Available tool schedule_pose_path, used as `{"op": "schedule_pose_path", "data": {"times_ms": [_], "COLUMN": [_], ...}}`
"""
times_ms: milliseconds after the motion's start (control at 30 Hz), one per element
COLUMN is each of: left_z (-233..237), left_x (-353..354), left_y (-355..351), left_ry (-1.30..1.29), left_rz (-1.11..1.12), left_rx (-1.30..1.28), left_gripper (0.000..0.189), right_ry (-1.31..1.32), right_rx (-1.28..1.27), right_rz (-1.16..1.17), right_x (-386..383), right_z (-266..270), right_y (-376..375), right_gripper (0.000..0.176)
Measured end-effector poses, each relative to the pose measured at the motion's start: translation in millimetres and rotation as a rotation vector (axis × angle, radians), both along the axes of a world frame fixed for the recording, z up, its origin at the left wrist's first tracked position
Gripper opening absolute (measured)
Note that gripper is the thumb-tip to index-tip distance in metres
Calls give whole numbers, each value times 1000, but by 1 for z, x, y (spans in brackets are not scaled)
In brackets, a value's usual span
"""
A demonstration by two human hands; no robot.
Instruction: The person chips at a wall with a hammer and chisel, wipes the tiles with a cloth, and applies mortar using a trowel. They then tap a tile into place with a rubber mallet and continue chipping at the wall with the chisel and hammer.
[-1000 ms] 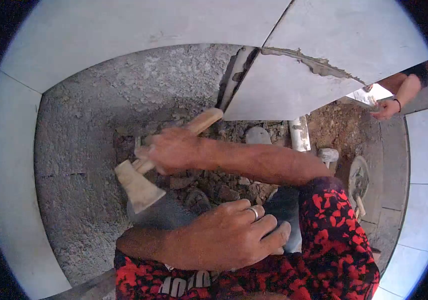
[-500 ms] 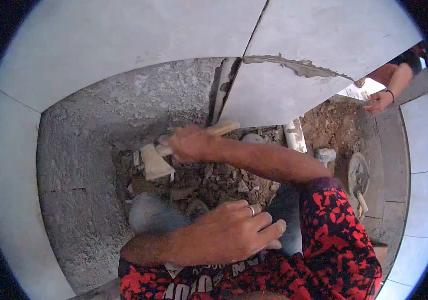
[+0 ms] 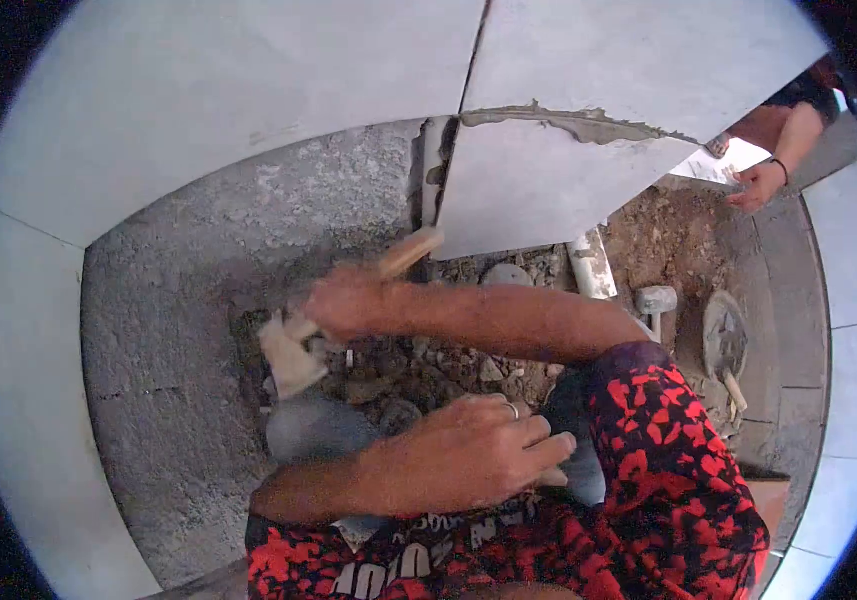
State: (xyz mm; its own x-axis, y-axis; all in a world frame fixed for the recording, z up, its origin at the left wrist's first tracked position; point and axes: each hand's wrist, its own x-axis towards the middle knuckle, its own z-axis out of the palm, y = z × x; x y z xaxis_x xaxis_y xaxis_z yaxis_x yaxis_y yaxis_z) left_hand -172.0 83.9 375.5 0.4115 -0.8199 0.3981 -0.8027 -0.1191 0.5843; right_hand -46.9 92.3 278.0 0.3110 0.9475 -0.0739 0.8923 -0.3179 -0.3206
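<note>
My right hand (image 3: 344,303) is closed around the wooden handle (image 3: 411,252) of a hatchet. The pale, dusty hatchet head (image 3: 294,360) hangs low on the left, over the rubble (image 3: 389,370) at the foot of the rough wall. Blur softens this hand and the head. Nearer to me, my left hand (image 3: 474,452), with a ring on one finger, rests by my knee. Its fingers are loosely bent and slightly apart, with nothing visible in them.
Large pale tiles (image 3: 539,185) cover the upper wall, above bare cement (image 3: 179,330). A white pipe (image 3: 591,265), a mallet (image 3: 657,298) and a round, mortar-smeared trowel or pan (image 3: 725,335) lie on the right. Another person's hand (image 3: 761,185) shows at the upper right.
My right hand has moved left and slightly down with the hatchet, whose handle now tilts more steeply. My left hand stays by the knee. The view has shifted slightly.
</note>
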Motion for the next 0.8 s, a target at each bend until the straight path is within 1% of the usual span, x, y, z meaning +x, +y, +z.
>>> {"op": "schedule_pose_path", "data": {"times_ms": [33, 100, 133, 200, 233, 267, 300, 333, 367, 400, 433, 500, 567, 600, 667, 700, 733, 767, 800], "left_z": [1, 5, 4, 3, 5, 6, 6, 7, 8, 8, 9, 7, 3, 2, -11, -17, -23, -27, -31], "left_x": [2, 3, 3, 4, 4, 5, 4, 2, 2, 6, 11, 24, 46, 57, 76, 83, 87, 90, 94], "left_y": [1, 1, 0, -1, -2, -2, -1, -2, -2, -2, 0, 8, 16, 16, 15, 10, 4, -3, -11], "left_ry": [-9, 11, 16, 45, 41, 52, 73, 93, 145, 188, 202, 110, 325, 381, 330, 328, 315, 277, 234], "left_rz": [-11, -41, -42, -41, -45, -68, -90, -90, -102, -110, -101, 47, 351, 574, 822, 916, 879, 933, 984], "left_rx": [9, 11, 12, -39, -36, 15, 66, 68, 14, -43, -48, -36, -59, -31, 44, 89, 94, 171, 245], "left_gripper": [32, 31, 31, 31, 31, 33, 37, 37, 35, 33, 33, 26, 24, 29, 31, 33, 33, 33, 34], "right_ry": [-9, -23, -18, 113, 109, 106, 114, 160, 213, 213, 211, 217, 340, 331, 125, 113, 111, 103, 87], "right_rx": [9, 133, 134, 15, 19, 45, 72, 25, -23, -7, 8, -446, -405, -402, -13, -12, -89, -164, -158], "right_rz": [-11, 80, 79, 69, 64, 42, 21, 18, 19, 61, 106, 80, 121, 126, 193, 170, 133, 84, 32], "right_x": [-3, -23, -25, -25, -22, -16, -15, -13, -10, -5, -1, -1, 2, 1, -10, -17, -26, -32, -37], "right_z": [-5, -5, -5, 8, -5, -31, -31, -34, -25, -45, -65, -60, -60, -67, -85, -78, -74, -69, -66], "right_y": [3, 7, 6, 4, 0, -6, -12, -28, -53, -78, -104, -149, -199, -222, -263, -268, -270, -274, -284], "right_gripper": [42, 44, 44, 40, 40, 37, 34, 34, 34, 37, 40, 54, 55, 55, 55, 55, 53, 51, 51]}}
